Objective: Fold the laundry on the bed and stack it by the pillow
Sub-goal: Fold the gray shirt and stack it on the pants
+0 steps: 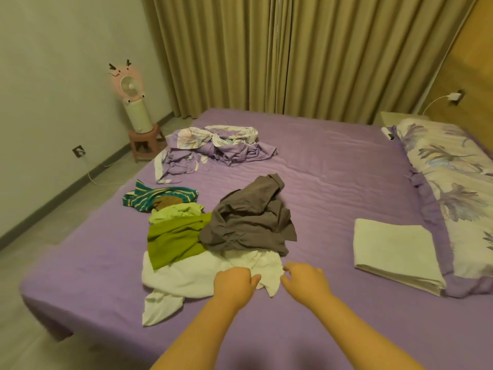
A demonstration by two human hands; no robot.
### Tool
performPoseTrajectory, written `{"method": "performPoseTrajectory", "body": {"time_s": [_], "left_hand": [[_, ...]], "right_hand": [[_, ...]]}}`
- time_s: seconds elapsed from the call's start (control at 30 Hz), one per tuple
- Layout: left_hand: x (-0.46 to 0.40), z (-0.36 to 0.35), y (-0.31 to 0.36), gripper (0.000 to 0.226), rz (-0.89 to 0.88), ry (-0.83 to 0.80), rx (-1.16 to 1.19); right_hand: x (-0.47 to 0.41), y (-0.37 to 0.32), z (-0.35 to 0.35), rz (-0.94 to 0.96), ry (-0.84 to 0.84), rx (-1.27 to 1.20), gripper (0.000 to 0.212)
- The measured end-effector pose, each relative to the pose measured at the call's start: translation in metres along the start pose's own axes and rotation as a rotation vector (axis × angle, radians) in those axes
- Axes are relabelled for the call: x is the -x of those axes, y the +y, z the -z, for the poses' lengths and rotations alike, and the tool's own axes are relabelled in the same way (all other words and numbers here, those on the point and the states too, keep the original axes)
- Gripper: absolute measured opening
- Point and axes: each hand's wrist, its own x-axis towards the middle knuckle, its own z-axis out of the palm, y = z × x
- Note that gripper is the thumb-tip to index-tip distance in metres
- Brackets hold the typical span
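Both hands were out over the near edge of the bed [333, 169], closing in on the white cloth [186, 276] at the bottom of the pile. The left hand [234, 283] had its fingers curled onto the cloth's near corner; whether it truly gripped, I couldn't tell. The right hand [304, 279] hovered just beside that corner, fingers loosely bent, holding nothing.

Here was the risk: the grey garment [248, 222] and the green garment [176, 239] lay right on top of that white cloth. Pull it out sharply and both would likely drag along, maybe off the near side. The striped teal garment [160, 197] sat behind them. One folded white piece [392, 252] already lay against the floral pillow [453, 177].
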Motion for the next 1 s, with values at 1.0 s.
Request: {"method": "performPoseTrajectory", "body": {"time_s": [1.0], "left_hand": [[-0.272,0.086,-0.010,0.038,-0.021,-0.028,0.091]], "right_hand": [[-0.283,0.024,0.053,-0.111,-0.072,-0.338,0.034]]}}
